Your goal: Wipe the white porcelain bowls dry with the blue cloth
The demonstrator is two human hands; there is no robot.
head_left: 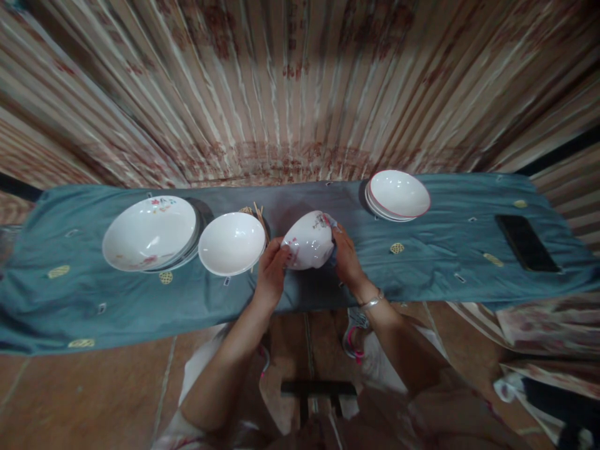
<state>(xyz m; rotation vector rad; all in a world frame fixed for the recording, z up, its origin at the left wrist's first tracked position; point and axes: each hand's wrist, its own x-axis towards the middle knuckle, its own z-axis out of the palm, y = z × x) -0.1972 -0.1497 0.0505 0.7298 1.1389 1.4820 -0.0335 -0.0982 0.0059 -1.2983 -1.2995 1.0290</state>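
I am watching the left hand (272,269) and right hand (347,255) holding a flowered white bowl (307,244) between them.
The left is gripping its rim, the right is curving round its opposite side, and the bowl is leaning, its outside facing me. Just left of the hands, a plain white bowl (232,244) is sitting near thin sticks (259,214); farther left, large bowls (150,234) are standing stacked. Beyond the right hand, red-rimmed bowls (398,195) are nesting, and a black phone (527,244) is lying well apart, all resting on teal cloth (431,269).

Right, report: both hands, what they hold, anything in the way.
Left hand gripping glossy white floral bowl, tilted. Right hand holding bunched pale-blue cloth against it. Plain white round bowl close beside left hand, not obviously blocking.
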